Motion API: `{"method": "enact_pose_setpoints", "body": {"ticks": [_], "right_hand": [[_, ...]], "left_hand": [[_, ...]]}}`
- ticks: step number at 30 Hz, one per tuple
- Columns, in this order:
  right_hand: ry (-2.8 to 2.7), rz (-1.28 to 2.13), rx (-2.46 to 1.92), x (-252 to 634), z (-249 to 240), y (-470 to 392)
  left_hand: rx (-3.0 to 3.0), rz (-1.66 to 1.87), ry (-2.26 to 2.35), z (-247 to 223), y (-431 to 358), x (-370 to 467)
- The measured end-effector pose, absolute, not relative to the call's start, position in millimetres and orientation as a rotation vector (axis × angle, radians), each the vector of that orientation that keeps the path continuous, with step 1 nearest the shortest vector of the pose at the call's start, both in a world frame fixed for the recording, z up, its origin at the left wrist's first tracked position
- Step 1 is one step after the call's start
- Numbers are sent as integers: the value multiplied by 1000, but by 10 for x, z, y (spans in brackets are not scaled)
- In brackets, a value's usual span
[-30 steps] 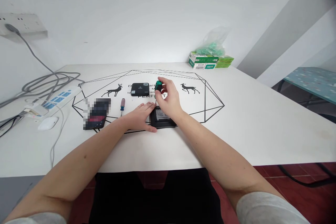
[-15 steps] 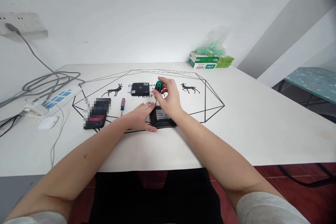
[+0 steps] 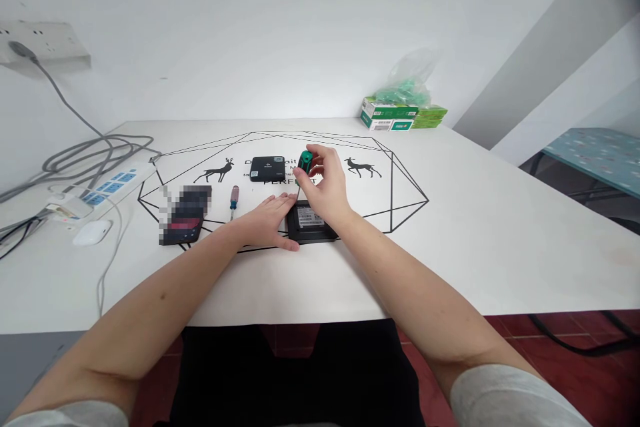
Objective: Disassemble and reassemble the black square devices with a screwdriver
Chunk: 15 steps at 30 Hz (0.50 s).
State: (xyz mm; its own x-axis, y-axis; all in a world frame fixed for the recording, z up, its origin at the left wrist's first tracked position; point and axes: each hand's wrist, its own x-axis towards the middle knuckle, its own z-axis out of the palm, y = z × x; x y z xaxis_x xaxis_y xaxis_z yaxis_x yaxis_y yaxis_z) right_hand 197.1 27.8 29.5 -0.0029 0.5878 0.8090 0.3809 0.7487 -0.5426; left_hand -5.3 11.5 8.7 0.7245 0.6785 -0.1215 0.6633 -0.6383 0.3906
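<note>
My right hand (image 3: 327, 183) is closed around the green handle of a screwdriver (image 3: 305, 161). The shaft points down, its tip at the upper left corner of a black rectangular device (image 3: 313, 235) with a white label (image 3: 309, 216); whether the tip sits in a screw is too small to tell. Flat on the table, my left hand (image 3: 270, 221) has its fingers stretched out and rests against the device's left edge. A flat black square box (image 3: 267, 169) lies just beyond my hands. Left of them is a second screwdriver (image 3: 234, 199) with a clear reddish and blue handle.
A partly blurred phone (image 3: 186, 217), a white earphone case (image 3: 93, 232) and a power strip (image 3: 117, 181) with grey cables lie at the left. Green and white boxes (image 3: 390, 113) with a plastic bag (image 3: 410, 83) on top stand at the back right of the white table (image 3: 480, 240).
The screwdriver's handle has tilted slightly to the right with my right hand. My left hand and the black device keep their places.
</note>
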Motion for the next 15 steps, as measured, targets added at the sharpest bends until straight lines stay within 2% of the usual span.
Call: {"method": "enact_pose_setpoints", "body": {"ticks": [15], "right_hand": [[-1648,229,-791,1964,274,268]], "left_hand": [[2549,78,1008,54,128,-63]]}}
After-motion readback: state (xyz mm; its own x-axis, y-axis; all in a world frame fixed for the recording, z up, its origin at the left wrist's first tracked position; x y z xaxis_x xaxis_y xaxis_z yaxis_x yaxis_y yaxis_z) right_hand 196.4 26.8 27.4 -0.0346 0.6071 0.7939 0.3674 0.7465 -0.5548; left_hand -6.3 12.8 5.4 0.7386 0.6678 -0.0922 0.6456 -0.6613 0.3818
